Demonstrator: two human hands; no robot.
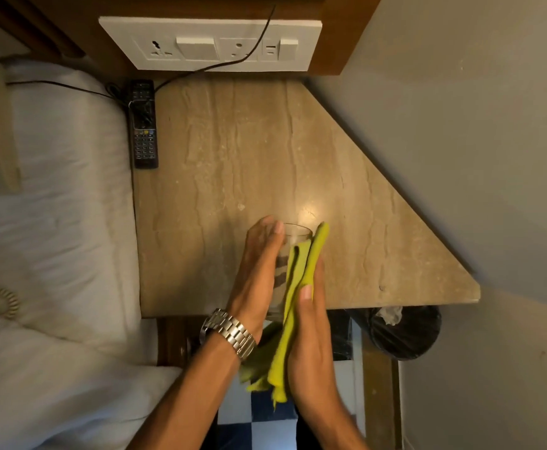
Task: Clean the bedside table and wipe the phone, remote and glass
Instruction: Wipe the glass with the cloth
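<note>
Both hands around glass, yellow cloth pressed between.

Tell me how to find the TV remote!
Start at the beige stone bedside table beside the white bed. Look along its edge nearest the bed, up by the white switch panel. The remote is the long black bar covered in tiny buttons, with a black cable lying across it.
</note>
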